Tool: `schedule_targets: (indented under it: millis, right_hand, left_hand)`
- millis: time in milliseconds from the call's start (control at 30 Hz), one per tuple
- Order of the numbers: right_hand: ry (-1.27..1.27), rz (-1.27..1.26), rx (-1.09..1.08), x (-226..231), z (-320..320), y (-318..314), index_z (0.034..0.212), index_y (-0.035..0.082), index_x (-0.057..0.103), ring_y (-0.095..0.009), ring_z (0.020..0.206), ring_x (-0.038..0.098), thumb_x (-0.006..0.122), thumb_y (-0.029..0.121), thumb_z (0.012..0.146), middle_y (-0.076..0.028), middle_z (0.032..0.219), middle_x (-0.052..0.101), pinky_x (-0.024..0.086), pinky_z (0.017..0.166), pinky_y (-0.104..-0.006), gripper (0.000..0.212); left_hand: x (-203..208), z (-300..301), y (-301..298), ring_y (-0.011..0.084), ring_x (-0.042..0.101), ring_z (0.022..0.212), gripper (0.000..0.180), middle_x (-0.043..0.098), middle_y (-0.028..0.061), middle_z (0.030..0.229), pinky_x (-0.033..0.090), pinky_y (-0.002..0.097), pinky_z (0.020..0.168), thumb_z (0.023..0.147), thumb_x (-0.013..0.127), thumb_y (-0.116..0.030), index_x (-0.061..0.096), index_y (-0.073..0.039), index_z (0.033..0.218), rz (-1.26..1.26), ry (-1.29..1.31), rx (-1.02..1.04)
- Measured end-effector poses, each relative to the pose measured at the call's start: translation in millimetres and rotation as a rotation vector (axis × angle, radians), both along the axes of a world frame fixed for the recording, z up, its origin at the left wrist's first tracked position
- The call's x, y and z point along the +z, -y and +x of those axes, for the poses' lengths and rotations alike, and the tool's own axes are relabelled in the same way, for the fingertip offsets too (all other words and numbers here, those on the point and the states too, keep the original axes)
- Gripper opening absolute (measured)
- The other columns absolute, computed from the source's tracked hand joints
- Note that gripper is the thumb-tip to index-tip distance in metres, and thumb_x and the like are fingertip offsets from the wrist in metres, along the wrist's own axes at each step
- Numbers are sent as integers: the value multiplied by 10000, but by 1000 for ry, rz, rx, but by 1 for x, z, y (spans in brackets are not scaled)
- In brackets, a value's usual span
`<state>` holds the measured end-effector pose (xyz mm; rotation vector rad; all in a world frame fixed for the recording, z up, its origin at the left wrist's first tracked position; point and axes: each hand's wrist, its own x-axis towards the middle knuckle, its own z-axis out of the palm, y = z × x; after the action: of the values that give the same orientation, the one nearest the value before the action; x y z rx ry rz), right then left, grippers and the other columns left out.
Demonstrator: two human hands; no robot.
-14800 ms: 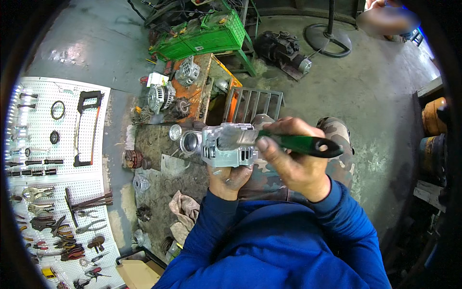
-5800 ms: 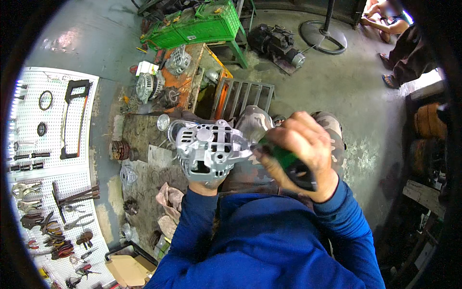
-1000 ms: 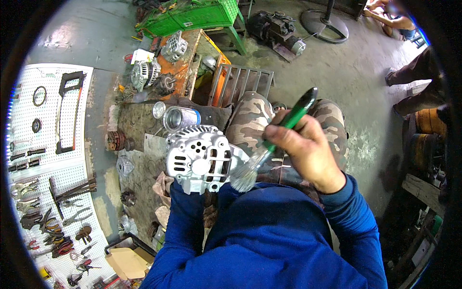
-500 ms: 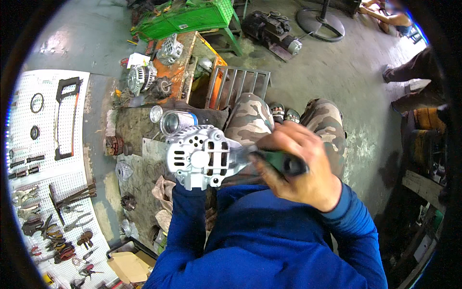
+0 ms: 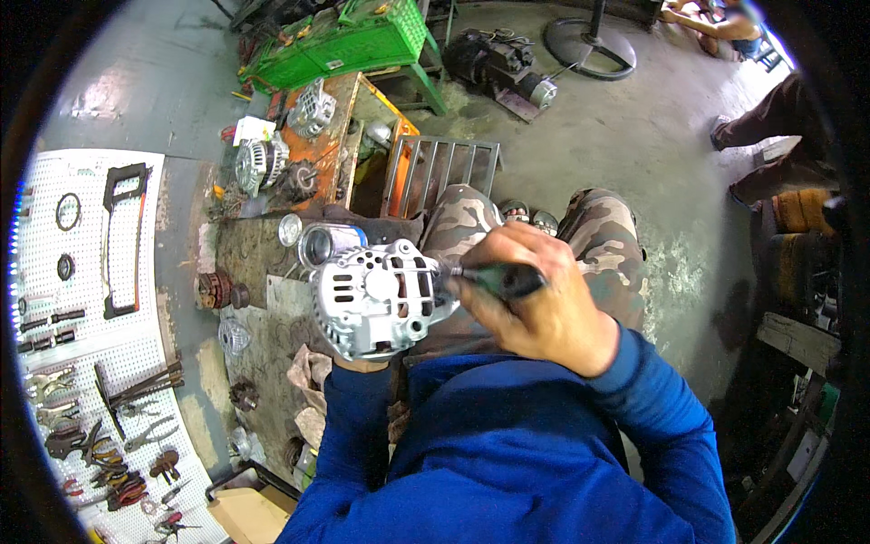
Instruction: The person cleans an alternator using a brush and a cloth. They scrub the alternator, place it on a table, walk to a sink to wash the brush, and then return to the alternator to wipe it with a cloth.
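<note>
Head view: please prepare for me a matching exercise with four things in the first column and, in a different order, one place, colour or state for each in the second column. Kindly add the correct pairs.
Column one
1. Brush
2. Housing
3. Hacksaw
4. Can

Column two
A. Hanging on the white pegboard
B. Open, with blue on its outer side
C. Gripped in the right hand
D. Silver-grey, with slots and round holes

Right pairs: 1-C, 2-D, 3-A, 4-B.
</note>
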<state>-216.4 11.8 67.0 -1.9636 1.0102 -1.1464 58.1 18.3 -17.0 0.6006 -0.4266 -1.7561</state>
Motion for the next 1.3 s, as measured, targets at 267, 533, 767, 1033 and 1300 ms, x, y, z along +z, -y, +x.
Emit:
schedule_targets:
  millis: [267, 533, 767, 1033, 1300]
  right_hand:
    - [-60, -84, 57, -5, 5, -1, 896, 52, 565, -357, 798, 568, 733, 124, 631, -137, 803, 553, 472, 713, -455, 322]
    - [95, -91, -171, -5, -5, -6, 847, 37, 604, -337, 721, 601, 799, 141, 765, -131, 786, 622, 482, 649, -419, 236]
    - [692, 410, -91, 3, -9, -3, 779, 39, 609, -102, 601, 498, 724, 146, 858, -5, 623, 535, 395, 555, -305, 176]
    - [500, 170, 264, -17, 1, -15, 737, 22, 554, -221, 616, 567, 722, 26, 780, -103, 701, 596, 443, 577, -340, 173]
    - [147, -161, -276, -8, 10, 15, 845, 47, 651, -302, 694, 618, 759, 128, 786, -113, 750, 620, 485, 625, -394, 147]
  left_hand:
    - [-2, 5, -8, 278, 593, 1179, 460, 623, 107, 1276, 475, 464, 1048, 988, 487, -418, 554, -88, 1301, 268, -294, -54]
    - [-6, 15, -6, 277, 604, 1157, 431, 633, 108, 1252, 487, 458, 1028, 986, 496, -410, 574, -92, 1267, 220, -255, -37]
    - [-10, 18, -12, 276, 613, 1137, 407, 643, 109, 1230, 499, 452, 1010, 984, 504, -402, 592, -97, 1238, 218, -274, -14]
    - [-28, 31, -21, 275, 624, 1115, 381, 654, 109, 1206, 512, 446, 990, 983, 512, -394, 612, -101, 1205, 589, -1230, 42]
    - [52, 1, -2, 257, 637, 1059, 313, 638, 96, 1182, 527, 427, 937, 1002, 510, -336, 601, -116, 1205, 785, -3621, 1132]
